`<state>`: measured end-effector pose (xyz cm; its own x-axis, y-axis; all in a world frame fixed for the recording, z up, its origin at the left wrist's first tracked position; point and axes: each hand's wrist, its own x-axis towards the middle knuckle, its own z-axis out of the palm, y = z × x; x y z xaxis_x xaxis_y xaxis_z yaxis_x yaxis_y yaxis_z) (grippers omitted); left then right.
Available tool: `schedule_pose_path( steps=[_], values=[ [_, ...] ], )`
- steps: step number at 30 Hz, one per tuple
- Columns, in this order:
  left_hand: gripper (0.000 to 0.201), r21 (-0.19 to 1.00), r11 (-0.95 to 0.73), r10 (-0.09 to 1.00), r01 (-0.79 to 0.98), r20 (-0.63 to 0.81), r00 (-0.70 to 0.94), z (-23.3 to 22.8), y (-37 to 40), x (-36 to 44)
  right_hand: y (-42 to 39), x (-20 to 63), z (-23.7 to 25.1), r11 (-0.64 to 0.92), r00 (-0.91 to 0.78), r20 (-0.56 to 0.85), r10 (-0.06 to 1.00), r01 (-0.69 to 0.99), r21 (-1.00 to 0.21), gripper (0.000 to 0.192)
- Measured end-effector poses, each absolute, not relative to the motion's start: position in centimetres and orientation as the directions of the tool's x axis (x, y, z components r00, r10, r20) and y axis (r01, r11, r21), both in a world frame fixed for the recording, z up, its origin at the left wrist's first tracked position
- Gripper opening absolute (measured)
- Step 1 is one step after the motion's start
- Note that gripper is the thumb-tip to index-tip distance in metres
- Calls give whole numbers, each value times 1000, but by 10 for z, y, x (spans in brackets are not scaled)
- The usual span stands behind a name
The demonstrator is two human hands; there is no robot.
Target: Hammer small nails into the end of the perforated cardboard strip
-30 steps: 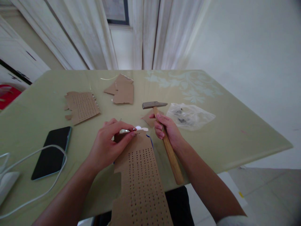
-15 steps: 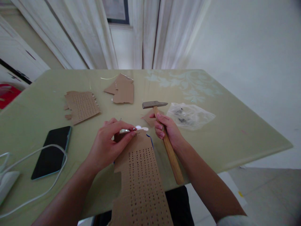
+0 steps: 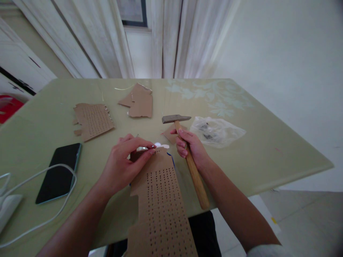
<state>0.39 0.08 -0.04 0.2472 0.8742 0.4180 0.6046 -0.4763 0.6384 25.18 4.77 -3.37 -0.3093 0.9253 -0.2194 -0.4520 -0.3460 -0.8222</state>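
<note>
My left hand (image 3: pixel 127 159) pinches a small, nail-like metal piece (image 3: pixel 153 146) between thumb and forefinger, at the far end of a long cardboard strip (image 3: pixel 160 200). Fingers hide most of that piece. Rows of small punched holes run along the strip, which extends over the table's near edge toward me. A blue edge of something lies beneath it. In my right hand (image 3: pixel 191 146) is a hammer (image 3: pixel 197 182), gripped high on its wooden handle. Its steel head sits beyond my fingers, to the right of the left hand and apart from the metal piece.
A clear plastic bag (image 3: pixel 217 132) with small dark bits lies right of the hammer head. Behind are a perforated cardboard piece (image 3: pixel 95 121) and torn cardboard (image 3: pixel 142 103). At left lie a phone (image 3: pixel 57 175) and a white cable (image 3: pixel 40 225) on the greenish table (image 3: pixel 257 150).
</note>
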Motion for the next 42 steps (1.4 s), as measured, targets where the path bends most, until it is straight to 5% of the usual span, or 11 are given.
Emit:
schedule_pose_path(
  steps=[30,42],
  values=[
    [5,591,-517,851,619,434,296,-5,2,7,48,249,-37,-327,-306,-209,929,-414,-849,43],
    [11,619,-523,852,586,402,336,-7,11,11,30,253,-3,-86,-293,-28,956,-185,-979,43]
  ],
)
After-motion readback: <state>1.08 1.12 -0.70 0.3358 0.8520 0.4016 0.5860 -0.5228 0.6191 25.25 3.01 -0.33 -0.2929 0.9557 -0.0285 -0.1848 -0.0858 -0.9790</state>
